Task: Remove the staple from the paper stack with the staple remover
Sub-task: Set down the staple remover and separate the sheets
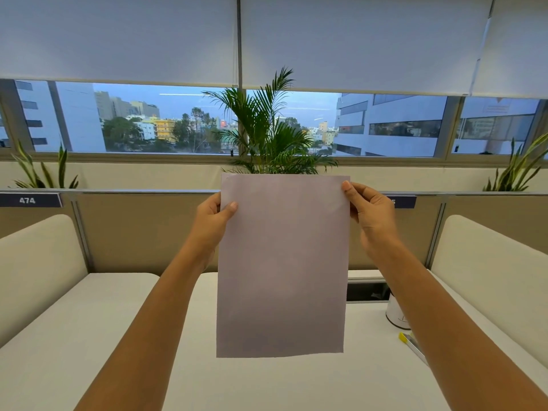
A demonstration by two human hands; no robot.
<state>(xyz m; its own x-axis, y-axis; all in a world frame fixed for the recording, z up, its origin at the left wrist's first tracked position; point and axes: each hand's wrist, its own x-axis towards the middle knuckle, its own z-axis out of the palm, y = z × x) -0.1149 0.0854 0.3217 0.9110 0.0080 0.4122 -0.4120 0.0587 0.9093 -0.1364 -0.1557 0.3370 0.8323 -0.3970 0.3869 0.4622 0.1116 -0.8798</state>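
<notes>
A blank white paper stack (283, 265) hangs upright in the air above the desk, facing me. My left hand (212, 223) pinches its upper left edge, thumb on the front. My right hand (367, 215) grips the upper right corner. A faint mark near the top left corner may be the staple (227, 178); it is too small to be sure. A slim tool with a yellow tip (410, 345) lies on the desk at the right, partly hidden by my right forearm; I cannot tell whether it is the staple remover.
The white desk (267, 387) spreads below the paper. A white cup (396, 314) stands at the right beside a dark cable slot (367, 292). Cushioned side panels flank the desk. A partition and potted plants (267, 129) stand behind it, under a window.
</notes>
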